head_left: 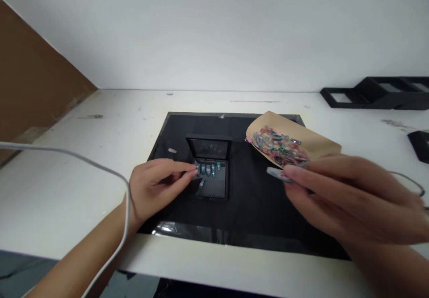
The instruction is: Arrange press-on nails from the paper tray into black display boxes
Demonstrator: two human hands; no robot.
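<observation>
A black display case [227, 179] stands with its clear lid raised. Several blue press-on nails [208, 169] lie inside, most in a row and one lower down. At the left end of that row, the fingertips of my left hand [157, 182] pinch a blue nail [197, 165], partly hidden. My right hand [348, 195] is raised at the right, with a pale grey press-on nail [279, 174] between thumb and fingers; a pink spot shows on it. Just behind this hand is a tan paper tray [311, 139] heaped with mixed press-on nails [278, 145].
A black mat [254, 217] lies under the case on the white table [67, 186]. One loose pale nail [172, 150] rests on the mat. A white cable [126, 199] crosses my left forearm. Black stepped holders [382, 93] stand at the back right.
</observation>
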